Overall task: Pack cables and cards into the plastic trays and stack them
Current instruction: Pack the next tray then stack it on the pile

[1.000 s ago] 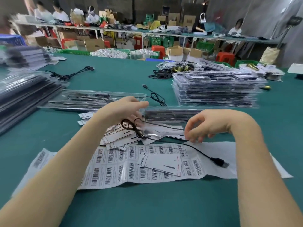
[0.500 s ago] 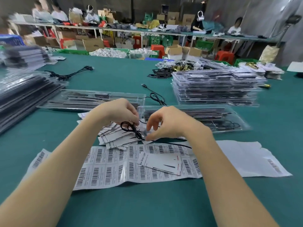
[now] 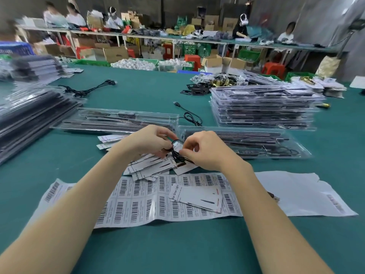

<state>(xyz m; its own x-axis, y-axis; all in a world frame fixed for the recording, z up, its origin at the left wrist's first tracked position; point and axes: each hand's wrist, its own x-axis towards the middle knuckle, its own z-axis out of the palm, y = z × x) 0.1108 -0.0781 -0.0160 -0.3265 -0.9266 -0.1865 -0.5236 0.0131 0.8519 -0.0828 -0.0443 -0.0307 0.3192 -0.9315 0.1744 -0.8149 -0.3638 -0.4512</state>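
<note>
At the centre of the green bench (image 3: 177, 244), both hands meet over a loose heap of cards (image 3: 150, 167). The left hand (image 3: 147, 140) curls its fingers round a small coiled black cable (image 3: 175, 152), and the right hand (image 3: 205, 150) pinches the same bundle from the 3 o'clock side, thumb and forefinger closed on it. The coil's loop stands toward 12 o'clock, with its bunched strands trailing down toward 6 o'clock, just above the cards.

The cards fan out with their long axes running roughly from 8 o'clock to 2 o'clock. At 6 o'clock from the hands lies a wide sheet of barcode labels (image 3: 138, 200), its long side running 9 to 3 o'clock, and a single card (image 3: 197, 196) rests on it, tilted slightly. A white bag (image 3: 300, 194) lies at 4 o'clock, touching the sheet's edge.

Just beyond the right hand, at 2 o'clock, sits an open clear plastic tray (image 3: 246, 142) with dark strips lying lengthwise, 9 to 3 o'clock. A second tray (image 3: 118, 121) lies at 11 o'clock, its long axis the same way. Between them, farther back, another black cable (image 3: 189, 115) lies coiled with its plug pointing toward 11 o'clock. A tall stack of filled trays (image 3: 264, 107) stands at 1 o'clock, and another stack (image 3: 33, 115) at 9 o'clock.
</note>
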